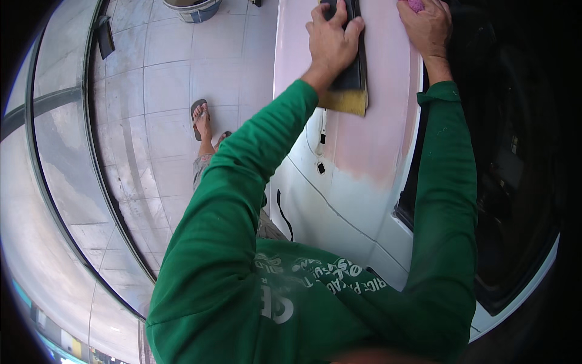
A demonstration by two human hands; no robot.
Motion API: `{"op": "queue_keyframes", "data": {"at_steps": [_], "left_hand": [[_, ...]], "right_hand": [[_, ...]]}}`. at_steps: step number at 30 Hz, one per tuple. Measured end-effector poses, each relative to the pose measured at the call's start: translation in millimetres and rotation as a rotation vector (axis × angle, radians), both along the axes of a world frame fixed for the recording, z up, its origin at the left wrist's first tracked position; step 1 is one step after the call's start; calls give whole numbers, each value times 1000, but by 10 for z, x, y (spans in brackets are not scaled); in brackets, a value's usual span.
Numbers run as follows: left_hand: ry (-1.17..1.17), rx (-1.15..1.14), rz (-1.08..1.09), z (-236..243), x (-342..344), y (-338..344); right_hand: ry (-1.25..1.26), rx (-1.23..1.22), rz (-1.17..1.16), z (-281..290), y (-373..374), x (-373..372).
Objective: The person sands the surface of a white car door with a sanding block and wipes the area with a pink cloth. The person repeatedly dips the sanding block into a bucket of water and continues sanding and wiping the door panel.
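My left hand (334, 43) grips a long black sanding block (350, 79) with yellowish sandpaper (345, 105) beneath it, pressed on the pink-patched white car panel (376, 139). At the top right, my right hand (427, 29) is closed around a pink sponge (416, 5) by the panel's edge, beside the dark window. Below the block, the panel has a black slot (322, 138) and a small round hole (321, 168). My green-sleeved forearms cover part of the car.
A bucket (195, 13) stands on the tiled floor (167, 79) at the top, near a dark strip (105, 37). A sandaled foot (202, 118) is on the tiles left of the car. A glossy framed surface (57, 139) runs along the left; the dark car window (509, 151) is at right.
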State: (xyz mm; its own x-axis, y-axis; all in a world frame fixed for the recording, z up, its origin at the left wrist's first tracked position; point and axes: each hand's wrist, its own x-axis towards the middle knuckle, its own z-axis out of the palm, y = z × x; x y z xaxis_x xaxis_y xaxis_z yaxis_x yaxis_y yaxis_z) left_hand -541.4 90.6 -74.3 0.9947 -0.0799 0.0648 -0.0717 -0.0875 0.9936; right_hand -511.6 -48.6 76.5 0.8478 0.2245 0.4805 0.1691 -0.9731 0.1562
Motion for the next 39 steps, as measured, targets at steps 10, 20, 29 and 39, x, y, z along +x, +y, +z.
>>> {"op": "queue_keyframes", "data": {"at_steps": [10, 20, 29, 39], "left_hand": [[101, 4, -280, 217, -2150, 845], [10, 77, 2, -67, 1159, -93], [2, -24, -317, 118, -1331, 688], [24, -47, -129, -184, 1651, -401]], "right_hand": [[23, 126, -78, -14, -30, -53], [139, -50, 146, -88, 40, 337], [258, 113, -33, -108, -450, 973], [212, 21, 60, -192, -590, 1924]]}}
